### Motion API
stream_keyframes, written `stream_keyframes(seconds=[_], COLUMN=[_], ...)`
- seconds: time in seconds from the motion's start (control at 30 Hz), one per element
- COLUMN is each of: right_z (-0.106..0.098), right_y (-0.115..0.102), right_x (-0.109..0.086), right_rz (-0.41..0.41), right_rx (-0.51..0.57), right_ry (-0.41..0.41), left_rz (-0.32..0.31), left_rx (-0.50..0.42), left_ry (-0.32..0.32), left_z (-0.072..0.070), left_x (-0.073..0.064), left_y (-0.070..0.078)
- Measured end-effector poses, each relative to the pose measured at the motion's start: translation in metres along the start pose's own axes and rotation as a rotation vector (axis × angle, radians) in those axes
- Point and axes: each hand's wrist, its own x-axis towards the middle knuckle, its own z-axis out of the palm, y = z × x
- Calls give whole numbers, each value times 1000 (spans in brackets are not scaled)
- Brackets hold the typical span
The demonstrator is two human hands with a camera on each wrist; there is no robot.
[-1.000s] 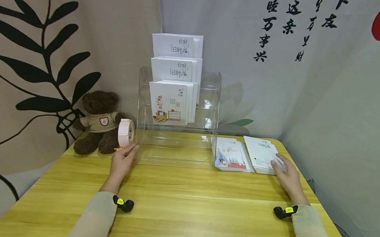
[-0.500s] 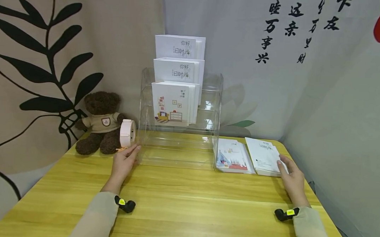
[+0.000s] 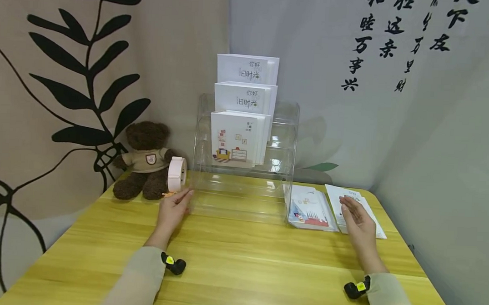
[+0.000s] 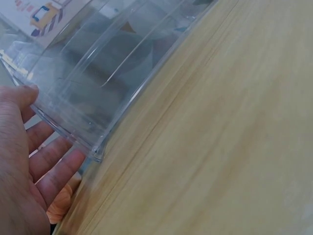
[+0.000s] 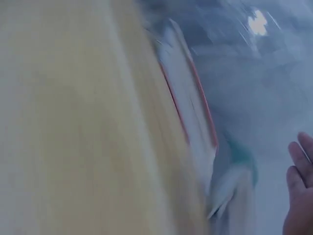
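My left hand (image 3: pixel 173 215) is at the lower left side of a clear tiered display rack (image 3: pixel 242 207). In the left wrist view its fingertips (image 4: pixel 68 164) touch the rack's side edge, thumb above. Stacks of white square cards fill three upper tiers, the lowest a printed card stack (image 3: pixel 237 141). My right hand (image 3: pixel 360 223) hovers over the right-hand pile of white cards (image 3: pixel 374 217), fingers extended and holding nothing. Beside it, next to the rack, lies another pile of illustrated cards (image 3: pixel 311 214). The right wrist view is blurred, with the hand at its right edge.
A brown teddy bear (image 3: pixel 143 161) in a beige shirt sits left of the rack. A round pink-and-white object (image 3: pixel 177 173) stands between them, by my left hand. Curtains (image 3: pixel 331 142) hang behind the wooden table (image 3: pixel 247 266).
My right hand has left the right edge of the right-hand card pile and moved leftward over it. My left hand keeps its place at the rack. The head view has shifted left and up.
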Motion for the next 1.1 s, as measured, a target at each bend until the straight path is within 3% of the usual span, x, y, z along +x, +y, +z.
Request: stream_keyframes(seconds=[0.13,0.23,0.37,0.47,0.63,0.87,1.1], right_z=[36,72,119,149,188,212,220], right_y=[-38,-73,-112,-126,-120,-94,-102], right_x=[15,31,51,62,71,68,72], right_rz=[-223,-295,-220,-143,-50,-41,-26], right_rx=[93,168,300,360,307,1,44], right_ry=[-80,-133,-169,-169,-160,-209,-274], left_rz=[-16,-24,-22,-15,-16,-26,-43], left_rx=[-21,-23,-18,-24,-57,-98,-84], left_ry=[1,12,12,14,19,8,34], left_z=[5,6,8,12,21,19,8], left_x=[-2,-3,-5,-6,-8,-8,-4], left_y=[-2,-2,-2,0,2,4,3])
